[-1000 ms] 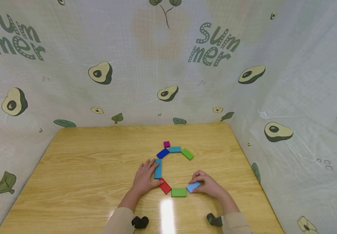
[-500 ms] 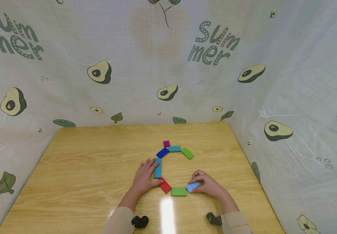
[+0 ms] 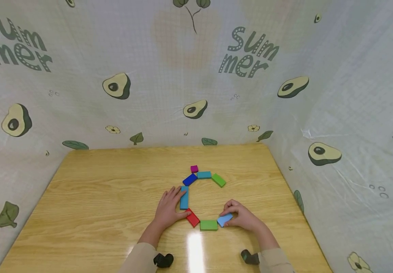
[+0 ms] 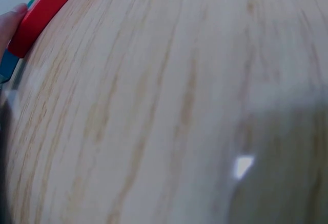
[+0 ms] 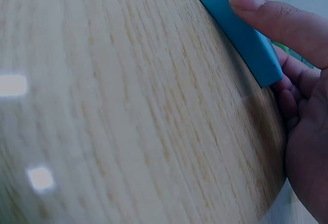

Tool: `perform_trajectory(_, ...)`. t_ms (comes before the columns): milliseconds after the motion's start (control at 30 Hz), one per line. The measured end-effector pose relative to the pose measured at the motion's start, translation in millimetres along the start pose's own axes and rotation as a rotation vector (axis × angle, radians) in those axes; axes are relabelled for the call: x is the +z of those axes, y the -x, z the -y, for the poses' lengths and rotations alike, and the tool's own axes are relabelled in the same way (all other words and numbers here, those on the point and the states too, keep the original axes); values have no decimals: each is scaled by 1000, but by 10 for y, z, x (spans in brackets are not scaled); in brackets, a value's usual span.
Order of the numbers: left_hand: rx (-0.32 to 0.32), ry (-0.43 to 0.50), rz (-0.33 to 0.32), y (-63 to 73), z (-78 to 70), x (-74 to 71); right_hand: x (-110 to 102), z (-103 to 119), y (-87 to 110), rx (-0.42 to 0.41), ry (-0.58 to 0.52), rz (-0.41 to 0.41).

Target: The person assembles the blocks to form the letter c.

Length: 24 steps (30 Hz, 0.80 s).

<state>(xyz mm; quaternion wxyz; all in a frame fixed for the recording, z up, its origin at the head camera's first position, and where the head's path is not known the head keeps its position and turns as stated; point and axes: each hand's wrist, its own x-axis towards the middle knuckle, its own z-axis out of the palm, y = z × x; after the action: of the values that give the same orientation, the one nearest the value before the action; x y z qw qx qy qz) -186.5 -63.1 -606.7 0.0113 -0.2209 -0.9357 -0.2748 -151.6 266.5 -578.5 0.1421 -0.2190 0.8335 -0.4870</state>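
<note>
My right hand (image 3: 244, 217) pinches a light blue block (image 3: 224, 220) between thumb and fingers. One end of that block meets a green block (image 3: 208, 225) lying flat on the table. In the right wrist view the thumb lies along the face of the blue block (image 5: 242, 35). On the left side, my left hand (image 3: 167, 209) rests with extended fingers over a longer blue block (image 3: 184, 203), its thumb touching a red block (image 3: 193, 219). A corner of the left wrist view shows the thumb against the red block (image 4: 47, 13); most of that hand is out of frame there.
A dark blue block (image 3: 190, 179), a teal block (image 3: 204, 175) and another green block (image 3: 218, 180) continue the curve at the back. A small magenta block (image 3: 194, 169) sits just behind them. Printed cloth (image 3: 169, 94) hangs behind the wooden table (image 3: 114, 189).
</note>
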Motion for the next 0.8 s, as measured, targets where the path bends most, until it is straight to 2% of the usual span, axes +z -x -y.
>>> perform_trajectory(333, -2, 1, -3, 13, -18, -13, 6, -1, 13, -5, -2, -4)
perform_trajectory(400, -1, 2, -4, 15, -20, -13, 2, 83, 21, -2, 1, -5)
perform_trajectory(533, 0, 7, -5, 15, -25, -18, 6, 105, 24, 1, 9, -4)
perform_trajectory(800, 3, 11, -7, 13, -23, -20, -2, -10, 15, -22, 11, 5)
